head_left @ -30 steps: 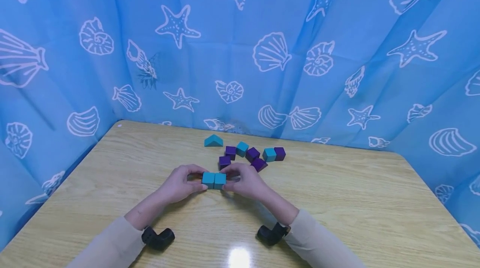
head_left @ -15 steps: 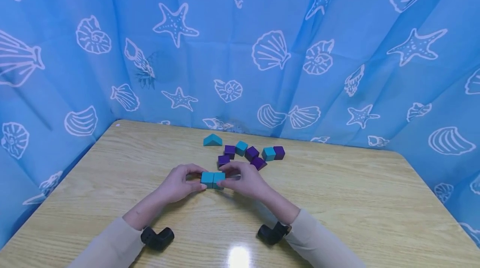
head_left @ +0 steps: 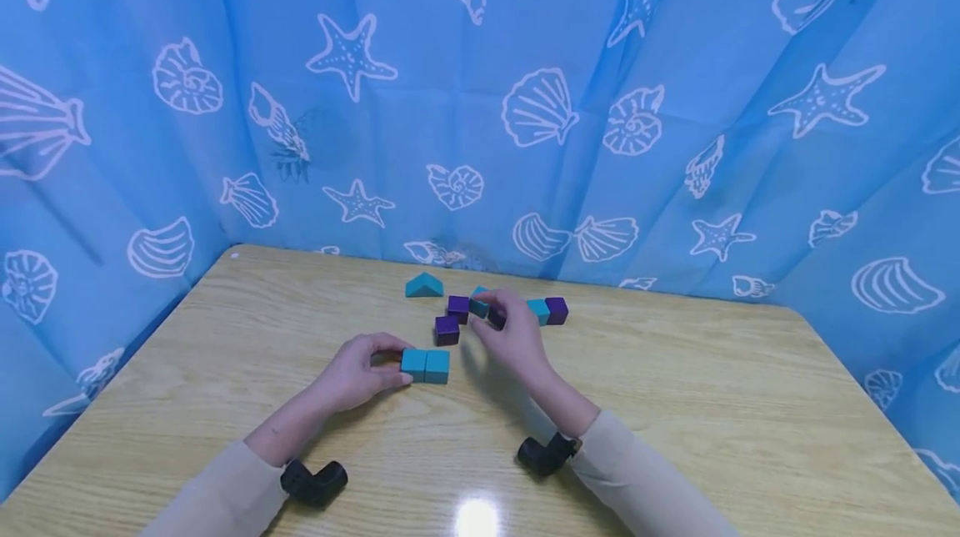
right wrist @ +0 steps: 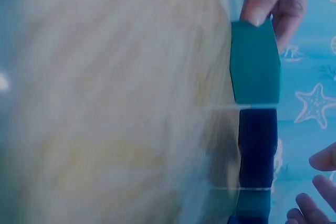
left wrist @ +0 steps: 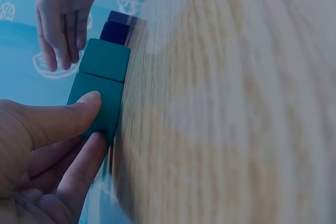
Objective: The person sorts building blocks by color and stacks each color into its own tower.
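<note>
Left grip [head_left: 358,370] pinches the left teal cube [head_left: 413,363] from nine o'clock; steady, light pressure should keep its teal neighbour [head_left: 437,365] aligned! Right grip [head_left: 516,338], toward two o'clock, fingers apart, apparently empty.

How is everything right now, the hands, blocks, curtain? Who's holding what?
Left hand: pinching
Right hand: fingers apart, seemingly empty
Left front teal cube: held by left hand
Right front teal cube: unheld, touching its neighbour
Teal triangle: peak up, unheld
Two left purple cubes: unheld
Teal cube by right hand: partly hidden
Rightmost purple cube: unheld, beside a teal cube
Curtain: hanging, creased
</note>
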The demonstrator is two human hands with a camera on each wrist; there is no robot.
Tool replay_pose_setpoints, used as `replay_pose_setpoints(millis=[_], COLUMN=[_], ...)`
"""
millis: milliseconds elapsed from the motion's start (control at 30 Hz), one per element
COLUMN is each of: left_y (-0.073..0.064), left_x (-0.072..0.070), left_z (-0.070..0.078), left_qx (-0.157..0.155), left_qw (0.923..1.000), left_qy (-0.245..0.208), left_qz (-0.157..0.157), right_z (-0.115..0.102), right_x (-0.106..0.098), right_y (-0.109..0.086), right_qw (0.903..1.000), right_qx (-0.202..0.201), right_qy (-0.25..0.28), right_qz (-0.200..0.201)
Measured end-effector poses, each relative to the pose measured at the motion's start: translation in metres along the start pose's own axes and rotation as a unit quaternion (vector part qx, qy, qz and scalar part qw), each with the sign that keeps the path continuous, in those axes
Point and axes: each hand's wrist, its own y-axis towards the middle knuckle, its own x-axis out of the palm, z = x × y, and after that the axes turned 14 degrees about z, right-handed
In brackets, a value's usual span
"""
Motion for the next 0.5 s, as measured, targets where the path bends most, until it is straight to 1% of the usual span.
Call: replay_pose_setpoints(millis=[200, 267, 367, 500], left_y=[0.001, 0.001, 0.000, 0.001], left_x=[0.002, 0.003, 0.003, 0.002], left_z=[-0.001, -0.002, -0.002, -0.003], left_qx=[0.004, -0.001, -0.009, -0.001], left_qw=[1.0000, 1.0000, 0.9999, 1.0000], left_qy=[0.001, 0.003, 0.005, 0.002], left_qz=[0.006, 0.007, 0.008, 0.009], right_z=[0.008, 0.010, 0.011, 0.011], right_x=[0.001, 0.001, 0.001, 0.002], right_y=[0.010, 0.013, 0.016, 0.022], right_qw=[0.9993, 0.9991, 0.9989, 0.9973], right_qx=[0.023, 0.025, 0.031, 0.054], right_qy=[-0.024, -0.029, -0.032, -0.050], right_qz=[0.019, 0.021, 0.015, -0.001])
